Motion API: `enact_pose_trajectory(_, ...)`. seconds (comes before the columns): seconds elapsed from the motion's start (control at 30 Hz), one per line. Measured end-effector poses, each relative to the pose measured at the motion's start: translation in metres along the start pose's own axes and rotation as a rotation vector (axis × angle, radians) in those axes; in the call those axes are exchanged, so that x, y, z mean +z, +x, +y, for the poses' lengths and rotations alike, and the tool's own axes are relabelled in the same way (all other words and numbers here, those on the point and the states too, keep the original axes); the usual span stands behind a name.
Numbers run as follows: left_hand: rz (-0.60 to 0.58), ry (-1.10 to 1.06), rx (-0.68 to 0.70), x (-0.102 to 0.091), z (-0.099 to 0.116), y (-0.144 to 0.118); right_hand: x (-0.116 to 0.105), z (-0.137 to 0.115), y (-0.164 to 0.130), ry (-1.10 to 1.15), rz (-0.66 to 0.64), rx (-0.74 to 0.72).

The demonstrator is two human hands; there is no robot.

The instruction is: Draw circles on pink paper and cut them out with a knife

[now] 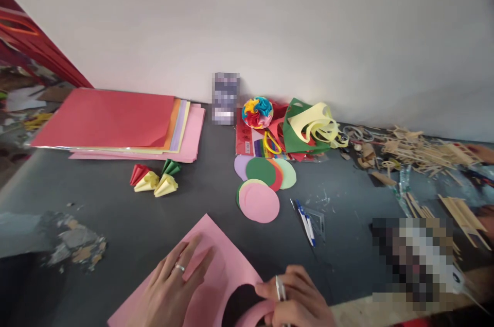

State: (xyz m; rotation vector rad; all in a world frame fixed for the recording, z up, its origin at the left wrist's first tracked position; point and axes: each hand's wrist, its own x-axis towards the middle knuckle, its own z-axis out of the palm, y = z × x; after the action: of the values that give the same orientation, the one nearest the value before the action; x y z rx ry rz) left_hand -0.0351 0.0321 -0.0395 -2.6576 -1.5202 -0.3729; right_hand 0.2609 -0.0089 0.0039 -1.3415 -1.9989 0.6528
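Observation:
A sheet of pink paper lies at the table's near edge with a round dark opening in it. My left hand rests flat on the sheet, fingers spread. At the opening's right side, my right hand has its fingers bent and closed on a curved pink part of the paper. Its fingertips are partly hidden, so I cannot tell whether a tool is in them. Beyond the sheet lie several paper circles, a pink one on top in front and a green one behind.
Folded paper pieces sit before a stack of coloured sheets. Pens and a clear set square lie to the right. A paper ball and cut scraps stand by the wall. Wooden sticks litter the right.

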Motion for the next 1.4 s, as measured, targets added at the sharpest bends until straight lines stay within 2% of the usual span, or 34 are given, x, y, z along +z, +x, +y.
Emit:
enact_pose_trajectory(0.03, -0.001, 0.012, -0.011, 0.000, 0.003, 0.001, -0.011, 0.000, 0.010, 0.020, -0.049, -0.039)
enact_pose_trajectory(0.07, 0.004, 0.022, -0.021, 0.001, 0.006, 0.001, -0.020, 0.000, 0.019, 0.040, -0.045, -0.011)
enact_pose_trajectory(0.2, 0.028, 0.075, -0.064, 0.006, 0.019, 0.000, -0.042, -0.001, 0.049, 0.131, -0.030, 0.214)
enact_pose_trajectory(0.37, 0.128, -0.009, -0.009, 0.008, 0.036, -0.001, -0.063, 0.002, 0.086, 0.025, -0.041, 0.300)
enact_pose_trajectory(0.5, 0.126, 0.031, -0.016, 0.008, 0.050, 0.000, -0.083, 0.011, 0.109, -0.133, -0.228, 0.125)
enact_pose_trajectory(0.6, 0.116, 0.064, -0.021, 0.008, 0.055, -0.001, -0.095, 0.020, 0.113, -0.289, -0.200, 0.011)
enact_pose_trajectory(0.7, 0.093, 0.048, -0.008, 0.008, 0.054, -0.002, -0.100, 0.025, 0.110, -0.331, -0.176, 0.027)
enact_pose_trajectory(0.77, 0.071, 0.047, 0.005, 0.008, 0.052, -0.002, -0.095, 0.024, 0.107, -0.260, -0.177, 0.045)
enact_pose_trajectory(0.83, 0.069, 0.060, 0.008, 0.009, 0.050, -0.002, -0.081, 0.019, 0.106, -0.160, -0.154, 0.035)
enact_pose_trajectory(0.87, 0.073, 0.066, 0.012, 0.009, 0.050, -0.002, -0.070, 0.015, 0.106, -0.118, -0.125, 0.031)
enact_pose_trajectory(0.93, 0.087, 0.064, 0.016, 0.010, 0.050, -0.001, -0.046, 0.006, 0.106, 0.007, -0.184, 0.041)
enact_pose_trajectory(0.97, 0.092, 0.059, 0.016, 0.010, 0.050, 0.000, -0.033, 0.001, 0.106, 0.064, -0.164, 0.096)
enact_pose_trajectory(1.03, 0.090, 0.053, 0.023, 0.010, 0.050, 0.001, -0.009, -0.006, 0.108, 0.202, -0.230, 0.174)
enact_pose_trajectory(1.13, 0.106, 0.063, 0.026, 0.009, 0.051, 0.001, 0.019, -0.010, 0.109, 0.340, -0.156, 0.248)
enact_pose_trajectory(1.23, 0.135, 0.044, 0.011, 0.009, 0.053, 0.003, 0.035, -0.004, 0.109, 0.357, -0.098, 0.267)
enact_pose_trajectory(1.4, 0.152, 0.049, -0.055, 0.009, 0.060, 0.007, 0.040, 0.009, 0.108, 0.345, -0.085, 0.239)
